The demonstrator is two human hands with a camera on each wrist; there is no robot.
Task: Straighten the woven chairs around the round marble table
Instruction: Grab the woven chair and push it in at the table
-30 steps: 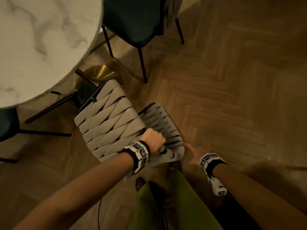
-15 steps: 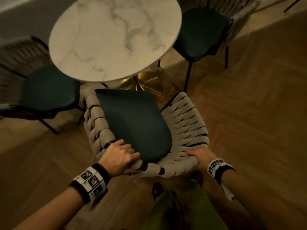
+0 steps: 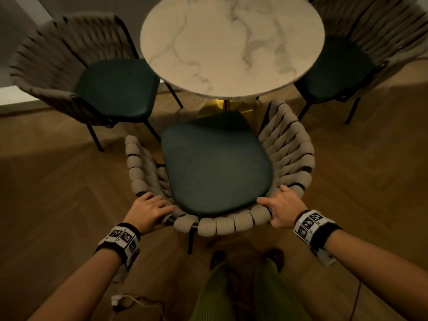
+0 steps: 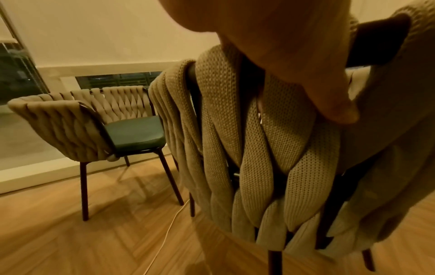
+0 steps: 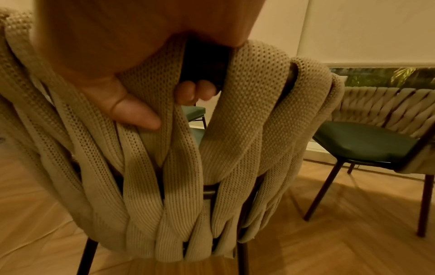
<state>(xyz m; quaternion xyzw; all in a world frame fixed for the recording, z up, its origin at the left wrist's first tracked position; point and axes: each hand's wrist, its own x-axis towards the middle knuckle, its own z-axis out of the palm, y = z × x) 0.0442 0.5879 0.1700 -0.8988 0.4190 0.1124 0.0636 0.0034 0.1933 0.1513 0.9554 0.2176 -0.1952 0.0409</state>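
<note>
At the far left stood a woven chair [image 3: 69,72] with a dark green seat, next to the marble table [image 3: 231,45]. Between us and the table stood the near chair [image 3: 291,156], its seat front just under the table edge. Our left hand [image 3: 148,210] gripped its woven back rim on the left, fingers curled over the top. Our right hand [image 3: 281,209] gripped the rim on the right, thumb [image 5: 132,111] pressing the bands. At the far right stood a third chair [image 3: 375,35].

Home dining nook: marble table [image 3: 231,42], 3 woven chairs [image 3: 220,225], parquet [image 3: 359,170]
</note>
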